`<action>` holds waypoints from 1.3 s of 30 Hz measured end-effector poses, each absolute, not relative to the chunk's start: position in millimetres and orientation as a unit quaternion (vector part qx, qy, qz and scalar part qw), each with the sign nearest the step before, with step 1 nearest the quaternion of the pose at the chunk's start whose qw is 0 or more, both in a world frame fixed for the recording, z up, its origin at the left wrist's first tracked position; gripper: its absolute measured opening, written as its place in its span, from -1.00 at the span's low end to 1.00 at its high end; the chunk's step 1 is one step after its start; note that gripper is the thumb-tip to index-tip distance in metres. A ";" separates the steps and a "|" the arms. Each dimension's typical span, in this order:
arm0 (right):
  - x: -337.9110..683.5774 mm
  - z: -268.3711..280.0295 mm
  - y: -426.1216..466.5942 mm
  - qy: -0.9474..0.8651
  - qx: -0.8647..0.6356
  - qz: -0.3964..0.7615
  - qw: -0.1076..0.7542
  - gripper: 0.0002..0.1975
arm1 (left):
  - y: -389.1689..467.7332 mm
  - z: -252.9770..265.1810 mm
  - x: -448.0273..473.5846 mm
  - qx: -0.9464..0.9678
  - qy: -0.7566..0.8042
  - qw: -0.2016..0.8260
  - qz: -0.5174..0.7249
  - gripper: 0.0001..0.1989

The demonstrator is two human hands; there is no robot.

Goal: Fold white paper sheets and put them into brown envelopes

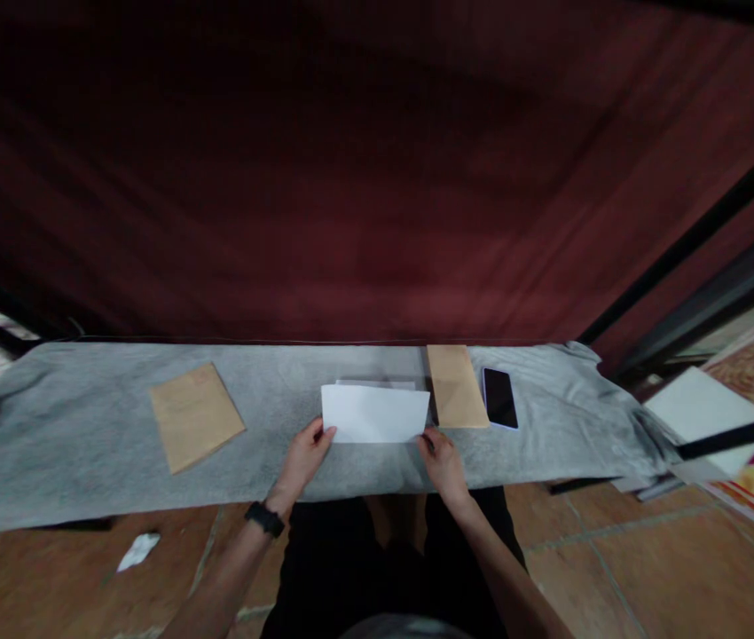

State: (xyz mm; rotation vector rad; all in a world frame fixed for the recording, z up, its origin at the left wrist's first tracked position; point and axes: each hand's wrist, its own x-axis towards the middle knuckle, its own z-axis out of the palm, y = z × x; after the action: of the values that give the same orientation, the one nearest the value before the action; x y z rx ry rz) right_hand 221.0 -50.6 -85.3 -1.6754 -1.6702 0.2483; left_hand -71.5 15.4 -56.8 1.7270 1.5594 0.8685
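Observation:
A white sheet of paper (375,415), which looks folded, is held level between my two hands over the grey cloth. My left hand (307,453), with a black watch on its wrist, pinches the sheet's lower left corner. At the lower right corner, my right hand (442,454) grips the same sheet between thumb and fingers. Behind its top edge shows a strip of another pale sheet (377,384). Just right of the paper lies a brown envelope (458,387). Farther left, a second brown envelope (196,417) lies at an angle.
A grey cloth (111,382) covers the long narrow table. A smartphone (500,398) lies beside the right envelope. Dark red fabric (377,248) rises behind the table, with a black metal bar (696,231) at right. Crumpled white tissue (138,551) lies on the tiled floor.

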 end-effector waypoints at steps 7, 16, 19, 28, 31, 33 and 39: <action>212.2 -93.8 -44.5 -0.645 -0.672 0.020 0.363 -0.66 | 20.3 -52.9 -64.2 0.645 0.606 0.318 0.338 -0.66; 202.1 -91.1 -41.8 -0.641 -0.709 -0.014 0.294 -0.58 | 25.2 -52.8 -54.8 0.659 0.643 0.265 0.286 -0.43; 198.3 -88.7 -42.0 -0.645 -0.701 -0.045 0.300 -0.55 | 27.2 -53.2 -53.7 0.663 0.650 0.259 0.266 -0.44; 162.2 -75.2 -9.6 -0.732 -0.636 -0.020 0.245 -0.51 | 32.8 -49.5 -50.5 0.669 0.661 0.266 0.212 -0.45; 156.2 -81.0 -3.6 -0.734 -0.645 -0.025 0.212 -0.50 | 32.8 -49.3 -49.2 0.663 0.668 0.268 0.206 -0.44; 156.6 -86.4 -3.3 -0.737 -0.646 -0.022 0.197 -0.49 | 31.3 -48.6 -49.2 0.665 0.667 0.264 0.207 -0.44; 159.2 -92.5 -5.2 -0.744 -0.644 -0.014 0.180 -0.47 | 24.6 -49.3 -36.0 0.708 0.666 0.098 0.214 -0.50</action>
State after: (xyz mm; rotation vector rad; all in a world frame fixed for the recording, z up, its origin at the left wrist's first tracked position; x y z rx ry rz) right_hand 159.2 -5.2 -92.5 -1.8201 -2.1017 -0.0401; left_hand -36.0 24.6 -49.3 2.0969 1.9705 0.6329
